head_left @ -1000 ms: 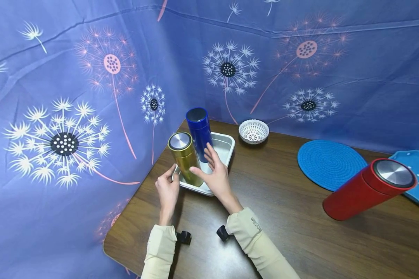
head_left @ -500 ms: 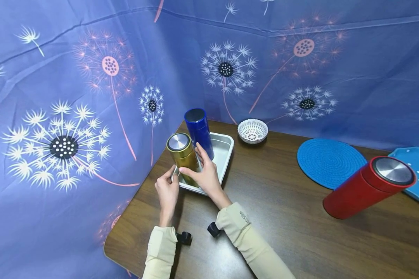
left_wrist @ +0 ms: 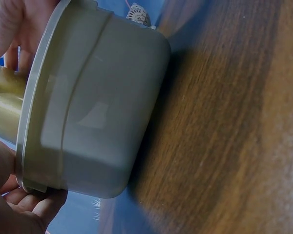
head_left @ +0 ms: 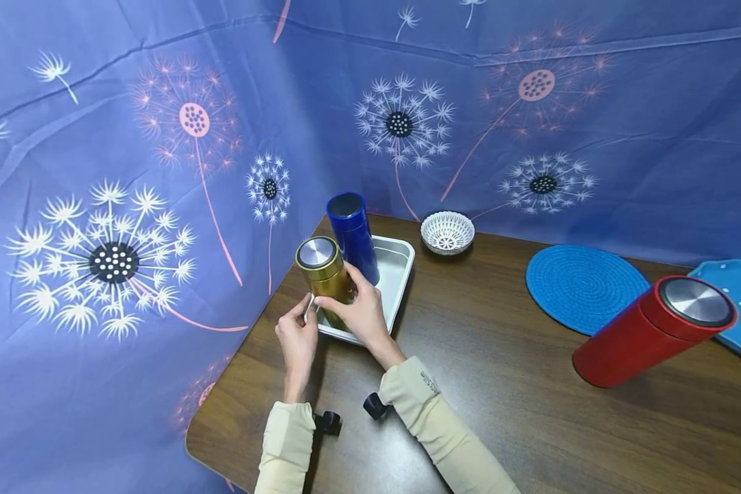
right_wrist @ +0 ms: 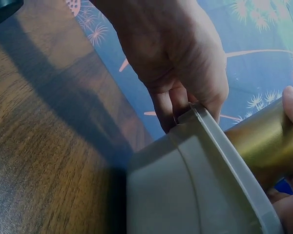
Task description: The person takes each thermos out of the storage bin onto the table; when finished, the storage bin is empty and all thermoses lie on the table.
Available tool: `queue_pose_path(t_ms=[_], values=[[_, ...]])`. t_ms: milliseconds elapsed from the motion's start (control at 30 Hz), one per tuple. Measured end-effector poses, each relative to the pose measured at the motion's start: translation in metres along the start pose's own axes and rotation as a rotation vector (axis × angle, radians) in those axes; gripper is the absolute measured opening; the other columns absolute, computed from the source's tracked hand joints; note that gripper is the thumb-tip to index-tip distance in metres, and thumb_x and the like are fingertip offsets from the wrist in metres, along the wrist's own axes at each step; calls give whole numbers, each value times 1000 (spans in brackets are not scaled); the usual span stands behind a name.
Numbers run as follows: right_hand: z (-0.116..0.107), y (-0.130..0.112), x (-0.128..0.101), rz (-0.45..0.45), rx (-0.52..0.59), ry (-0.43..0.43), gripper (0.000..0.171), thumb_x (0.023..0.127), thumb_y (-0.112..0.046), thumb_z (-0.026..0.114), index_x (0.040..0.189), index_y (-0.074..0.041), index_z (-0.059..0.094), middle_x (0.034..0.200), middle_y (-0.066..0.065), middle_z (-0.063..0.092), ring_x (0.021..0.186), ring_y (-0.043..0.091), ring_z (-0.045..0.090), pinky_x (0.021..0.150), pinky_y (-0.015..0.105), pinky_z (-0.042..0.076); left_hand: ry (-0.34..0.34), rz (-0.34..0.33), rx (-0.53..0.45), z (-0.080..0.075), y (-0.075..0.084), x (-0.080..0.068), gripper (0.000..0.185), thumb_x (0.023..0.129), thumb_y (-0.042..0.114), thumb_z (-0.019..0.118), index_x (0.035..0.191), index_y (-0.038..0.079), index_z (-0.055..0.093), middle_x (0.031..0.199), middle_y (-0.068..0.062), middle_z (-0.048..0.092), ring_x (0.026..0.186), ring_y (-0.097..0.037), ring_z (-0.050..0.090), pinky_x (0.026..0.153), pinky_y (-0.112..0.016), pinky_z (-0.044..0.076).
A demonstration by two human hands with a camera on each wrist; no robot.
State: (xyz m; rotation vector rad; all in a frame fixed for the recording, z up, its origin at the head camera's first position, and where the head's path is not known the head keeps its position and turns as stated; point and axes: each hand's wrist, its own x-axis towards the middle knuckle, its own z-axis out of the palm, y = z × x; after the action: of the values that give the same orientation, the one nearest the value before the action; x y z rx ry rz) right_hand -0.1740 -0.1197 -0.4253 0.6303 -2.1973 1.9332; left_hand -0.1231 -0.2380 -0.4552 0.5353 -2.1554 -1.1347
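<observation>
Standing in the metal tray [head_left: 401,264] beside the blue bottle [head_left: 353,237], the gold bottle [head_left: 324,274] is gripped by the right hand [head_left: 358,312], while the left hand [head_left: 296,336] pinches the tray's corner, probably to steady it.

blue flask [head_left: 353,235] crowds gold flask [head_left: 324,277], curtain [head_left: 160,171] near

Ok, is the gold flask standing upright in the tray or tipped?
Slightly tipped: the gold flask leans left, its base in the tray, with the right hand gripping its body.
</observation>
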Motion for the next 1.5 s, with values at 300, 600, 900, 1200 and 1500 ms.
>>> queue_pose_path(t_ms=[300,600,900,1200,1500], values=[[-10,2,-3,8,81,57,67,64,-22,87,124,-10,59,111,7,66,99,16,61,84,34,48,-13,-5,0,8,4,-6,32,80,-3,60,110,3,70,63,-12,66,48,-8,36,44,-24,29],[-32,-33,-5,75,155,109,63,67,-7,83,124,3,57,108,18,66,99,27,61,83,42,49,-14,5,16,8,8,-8,33,79,-3,58,109,2,70,56,-10,62,45,-3,36,42,-20,29],[-56,-67,-7,73,239,144,55,70,-4,80,120,2,59,104,17,66,94,23,62,81,43,49,-10,12,22,5,6,-8,32,79,-3,59,109,3,71,65,-14,67,47,-2,39,44,-19,31],[-86,-99,-7,-12,300,187,50,69,5,78,114,9,58,100,21,65,87,15,60,77,45,51,22,-9,36,-1,5,-7,30,81,-1,60,108,4,71,79,-17,70,56,-9,47,50,-17,33],[-119,-105,-17,-24,327,248,55,69,14,74,119,11,53,106,25,63,94,18,61,84,42,49,21,-8,10,-3,8,-7,32,80,-4,57,109,3,70,86,-21,69,56,-4,47,49,-11,33]])
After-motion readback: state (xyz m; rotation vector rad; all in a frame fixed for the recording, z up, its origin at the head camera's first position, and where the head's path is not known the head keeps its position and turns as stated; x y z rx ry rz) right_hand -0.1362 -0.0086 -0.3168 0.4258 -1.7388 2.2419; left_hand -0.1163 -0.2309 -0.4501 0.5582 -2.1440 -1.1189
